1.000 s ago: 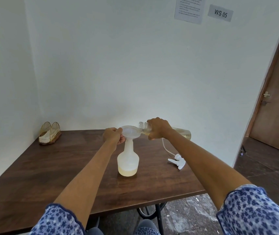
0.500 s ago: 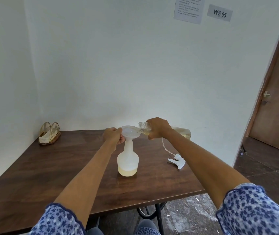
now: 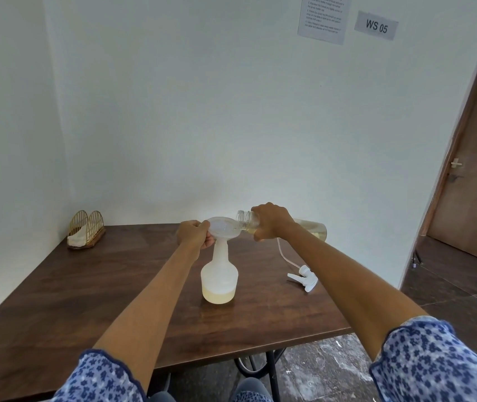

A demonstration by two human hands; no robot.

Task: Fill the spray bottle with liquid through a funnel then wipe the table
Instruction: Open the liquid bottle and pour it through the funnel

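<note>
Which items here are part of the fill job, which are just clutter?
In use: spray bottle; funnel, held by left hand; source bottle, tipped by right hand; sprayer head, off, on table.
Idle: napkin holder; wall notices.

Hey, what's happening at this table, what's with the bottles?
A person is filling a spray bottle that stands on the wooden table. Their left hand grips the rim of a funnel set in its neck, while the right hand tips a clear bottle of yellowish liquid over the funnel. A little liquid sits in the spray bottle's base. Its trigger head lies on the table to the right.
</note>
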